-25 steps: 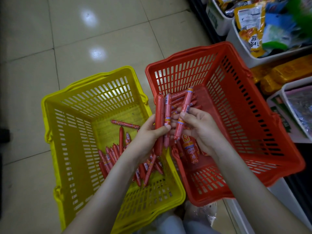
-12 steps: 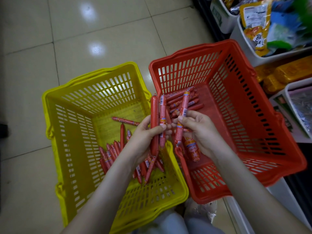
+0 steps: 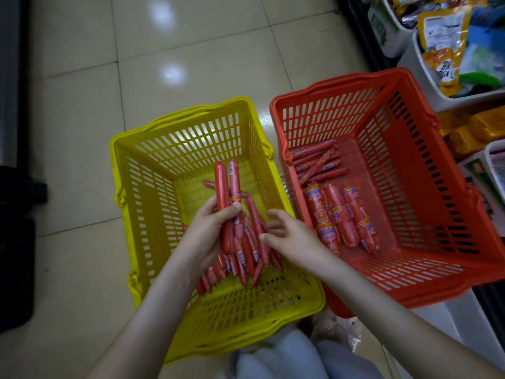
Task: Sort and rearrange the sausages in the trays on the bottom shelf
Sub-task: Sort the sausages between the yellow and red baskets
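Over the yellow basket (image 3: 128, 165) at centre frame, the left hand (image 3: 207, 231) clasps two long sausages (image 3: 226, 184) upright, apparently keeping them apart from the thin sausages (image 3: 246, 258) heaped beneath; the right hand (image 3: 289, 236), fingers loosely curled and empty, hovers just beside that heap; fat sausages (image 3: 341, 217) lie side by side in the red basket (image 3: 464, 170) at right, seemingly grouped by size.

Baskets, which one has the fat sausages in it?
The red basket on the right: three fat sausages lie on its floor. The pile in the yellow basket is thin ones.
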Motion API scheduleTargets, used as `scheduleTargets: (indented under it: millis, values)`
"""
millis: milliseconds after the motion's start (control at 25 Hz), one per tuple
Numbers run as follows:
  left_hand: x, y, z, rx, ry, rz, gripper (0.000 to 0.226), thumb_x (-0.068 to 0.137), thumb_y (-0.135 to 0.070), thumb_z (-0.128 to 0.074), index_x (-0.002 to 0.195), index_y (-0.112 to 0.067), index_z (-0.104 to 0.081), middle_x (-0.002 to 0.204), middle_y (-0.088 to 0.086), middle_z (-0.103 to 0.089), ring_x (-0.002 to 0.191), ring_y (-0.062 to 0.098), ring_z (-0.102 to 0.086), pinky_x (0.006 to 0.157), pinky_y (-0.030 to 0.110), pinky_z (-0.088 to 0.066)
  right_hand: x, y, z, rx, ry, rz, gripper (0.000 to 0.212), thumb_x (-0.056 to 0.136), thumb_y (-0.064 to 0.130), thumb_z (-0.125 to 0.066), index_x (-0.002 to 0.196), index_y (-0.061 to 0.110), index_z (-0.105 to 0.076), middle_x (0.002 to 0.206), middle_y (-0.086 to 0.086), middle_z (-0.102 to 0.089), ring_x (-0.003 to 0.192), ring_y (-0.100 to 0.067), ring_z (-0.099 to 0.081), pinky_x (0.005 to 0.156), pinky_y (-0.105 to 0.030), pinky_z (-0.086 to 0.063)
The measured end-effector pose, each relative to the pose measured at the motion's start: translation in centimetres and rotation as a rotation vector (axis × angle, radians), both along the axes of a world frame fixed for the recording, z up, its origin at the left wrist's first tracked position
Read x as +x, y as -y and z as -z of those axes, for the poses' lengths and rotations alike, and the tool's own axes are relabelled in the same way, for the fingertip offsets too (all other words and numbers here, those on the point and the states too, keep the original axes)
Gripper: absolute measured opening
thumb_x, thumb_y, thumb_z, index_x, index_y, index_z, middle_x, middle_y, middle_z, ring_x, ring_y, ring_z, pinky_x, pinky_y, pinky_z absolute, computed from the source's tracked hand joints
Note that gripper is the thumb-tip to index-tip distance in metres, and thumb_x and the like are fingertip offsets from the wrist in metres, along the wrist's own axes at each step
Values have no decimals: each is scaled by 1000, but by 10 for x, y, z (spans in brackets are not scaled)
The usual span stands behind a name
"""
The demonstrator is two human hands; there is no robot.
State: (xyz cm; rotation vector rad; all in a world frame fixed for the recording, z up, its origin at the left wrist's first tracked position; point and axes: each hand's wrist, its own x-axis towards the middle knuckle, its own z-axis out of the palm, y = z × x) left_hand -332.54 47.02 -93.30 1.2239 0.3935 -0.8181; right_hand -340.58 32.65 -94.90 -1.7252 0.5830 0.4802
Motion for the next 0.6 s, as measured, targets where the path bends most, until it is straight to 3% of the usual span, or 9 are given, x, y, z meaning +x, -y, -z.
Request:
scheduleTargets:
  millis: [80,200,280,360,480,560,600]
  values:
    - [-5,-2,-1,-18,20,62,24,80,-4,-64,103,-7,-61,77,12,-64,61,24,-57,56,29,-54,6,-7,-5,153,41,109,44,91,17,-62,132,11,-48,110,-4,-61,101,-13,-61,92,-28,-49]
    - [-11,2,-1,-52,25,152,38,77,-5,-67,114,-5,-62,99,19,-68,77,26,-65,68,34,-57,17,-11,-11,410,59,285,29,95,14,-54,122,7,-52,95,-2,-66,84,-7,-65,70,-22,-54]
    - [-12,3,-2,-27,25,195,34,82,0,-65,115,-8,-62,103,19,-67,80,23,-64,70,34,-57,20,-11,-13,430,52,325,21,95,11,-54,114,4,-54,90,-7,-66,74,-9,-65,58,-22,-53]
    - [-10,1,-2,16,14,176,33,86,3,-62,115,-11,-62,100,19,-65,82,24,-62,73,34,-57,21,-11,-12,360,7,314,20,95,13,-55,112,4,-55,90,-7,-65,75,-14,-63,56,-23,-51]
    - [-3,-9,-5,125,31,38,31,88,4,-60,115,-11,-58,80,10,-60,69,16,-61,60,23,-57,18,-13,-5,138,-62,180,30,94,22,-58,121,10,-54,95,1,-64,87,-15,-60,69,-26,-49]
    - [-2,-12,-4,248,138,112,30,89,1,-61,115,-12,-56,70,4,-56,54,9,-55,51,19,-52,16,-17,-3,163,-50,145,47,93,24,-58,136,14,-45,118,5,-55,109,-11,-56,92,-24,-46]
    - [-3,-10,-4,323,220,208,29,89,-4,-63,115,-15,-56,72,3,-57,53,8,-55,52,21,-50,16,-18,-5,246,-27,174,50,94,23,-57,140,14,-40,122,5,-50,113,-8,-54,96,-22,-44]
